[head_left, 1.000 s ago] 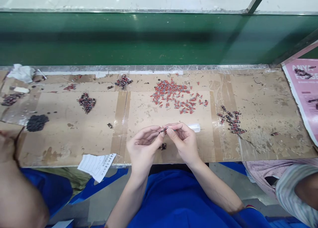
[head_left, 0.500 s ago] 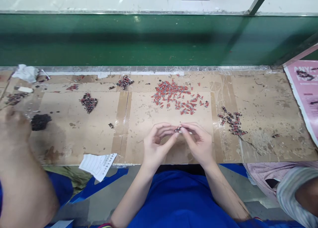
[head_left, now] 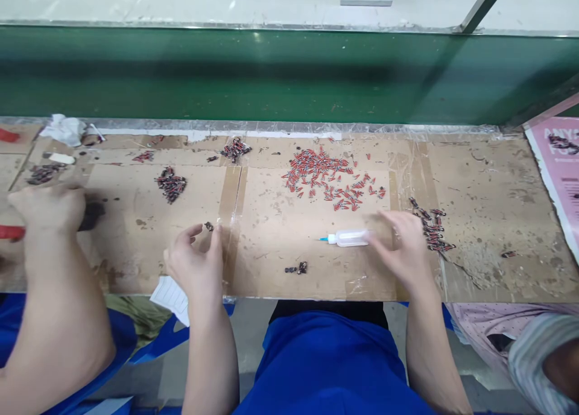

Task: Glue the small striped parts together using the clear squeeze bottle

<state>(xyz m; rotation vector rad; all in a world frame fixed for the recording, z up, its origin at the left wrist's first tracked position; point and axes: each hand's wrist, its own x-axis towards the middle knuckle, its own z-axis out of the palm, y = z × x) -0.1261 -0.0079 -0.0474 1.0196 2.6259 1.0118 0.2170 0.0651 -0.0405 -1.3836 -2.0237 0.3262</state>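
My left hand (head_left: 195,258) is at the table's front left, with thumb and fingers apart around a small dark metal-looking part (head_left: 208,226) that lies between them. My right hand (head_left: 404,249) is partly blurred, its fingers spread and its thumb by the base of a clear white squeeze bottle (head_left: 350,238). The bottle lies on its side, its blue needle tip pointing left. Close to the front edge lie a few small dark parts (head_left: 296,269). Beyond the bottle spreads a pile of small red-and-silver pieces (head_left: 319,164).
Dark-and-red assembled pieces lie in a group (head_left: 434,228) right of my right hand and in heaps (head_left: 170,184) at left. A co-worker's hand (head_left: 52,207) works at far left. A printed paper (head_left: 169,297) hangs at the front edge. A green wall (head_left: 271,77) runs behind.
My hands have parted from their shared hold on a small dark part: the left moved left, the right moved right. The bottle and the dark parts near the edge now show.
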